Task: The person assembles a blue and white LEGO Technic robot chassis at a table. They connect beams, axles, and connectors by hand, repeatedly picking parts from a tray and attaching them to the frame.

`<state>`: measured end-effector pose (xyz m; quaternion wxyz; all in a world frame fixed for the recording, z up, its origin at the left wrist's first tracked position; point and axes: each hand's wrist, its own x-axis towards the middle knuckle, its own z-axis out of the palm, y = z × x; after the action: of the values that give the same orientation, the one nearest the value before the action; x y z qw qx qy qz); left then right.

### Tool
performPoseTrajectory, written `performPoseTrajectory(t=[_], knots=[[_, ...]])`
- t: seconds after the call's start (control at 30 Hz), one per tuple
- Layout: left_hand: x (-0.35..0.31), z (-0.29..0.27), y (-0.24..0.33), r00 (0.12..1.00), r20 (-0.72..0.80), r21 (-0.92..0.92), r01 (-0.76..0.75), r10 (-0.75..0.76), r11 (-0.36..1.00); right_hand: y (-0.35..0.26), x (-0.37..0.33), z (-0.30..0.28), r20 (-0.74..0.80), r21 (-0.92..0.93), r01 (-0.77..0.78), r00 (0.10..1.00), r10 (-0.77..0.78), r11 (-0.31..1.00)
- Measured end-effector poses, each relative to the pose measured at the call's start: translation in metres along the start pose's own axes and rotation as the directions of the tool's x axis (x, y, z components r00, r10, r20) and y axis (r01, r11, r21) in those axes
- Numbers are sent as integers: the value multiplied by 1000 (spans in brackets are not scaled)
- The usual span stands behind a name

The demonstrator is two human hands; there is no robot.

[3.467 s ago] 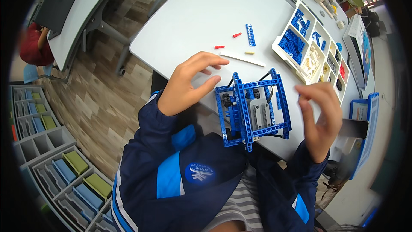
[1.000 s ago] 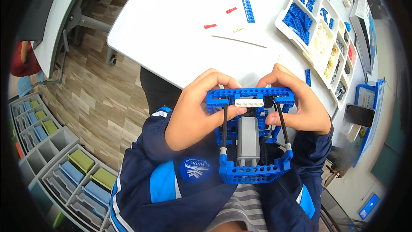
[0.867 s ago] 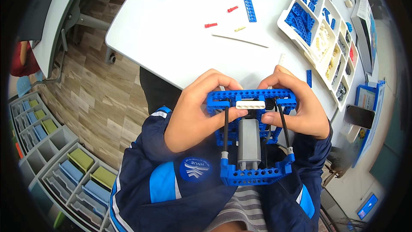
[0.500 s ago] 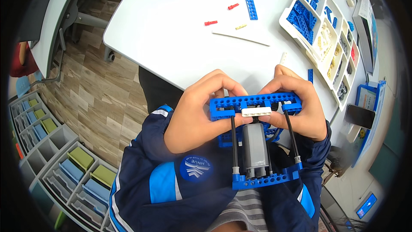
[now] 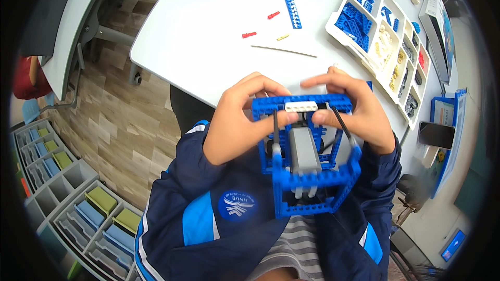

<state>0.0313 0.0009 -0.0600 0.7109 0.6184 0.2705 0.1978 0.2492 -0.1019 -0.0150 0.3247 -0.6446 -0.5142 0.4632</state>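
Fingers and thumb of the left hand (image 5: 232, 119) clamp the far beam of a blue frame (image 5: 312, 179) held over the lap, by the table (image 5: 203, 26); the right hand (image 5: 364, 117) has its thumb against it, index finger raised, though whether its other fingers grip behind I cannot tell. A white beam (image 5: 301, 106), black rods (image 5: 276, 125) and a grey block (image 5: 303, 148) show among perforated bars. Motion smears the near end; the block hides what lies under it. Half a second ago the near end showed as one bar, not a box.
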Motion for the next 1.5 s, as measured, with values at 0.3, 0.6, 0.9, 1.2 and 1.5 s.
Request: performPoseTrajectory(t=[0.3,0.6,0.9,1.2,1.5], knots=[[30,9,-33,942,-199,278,-209,269,938,21,1,-47,-217,27,-85,972,89,996],[32,-15,-31,959,-159,324,-174,235,930,43,11,-26,-351,-155,-63,937,5,986],[67,-64,-15,850,-232,704,-189,473,685,5,-11,-46,-413,287,111,910,19,951],[88,-50,-23,856,-244,756,-126,456,642,-32,-23,-43,-521,131,342,822,-229,931],[61,-26,-10,842,-161,163,-492,515,855,-64,14,-25,-302,102,475,852,-428,874]])
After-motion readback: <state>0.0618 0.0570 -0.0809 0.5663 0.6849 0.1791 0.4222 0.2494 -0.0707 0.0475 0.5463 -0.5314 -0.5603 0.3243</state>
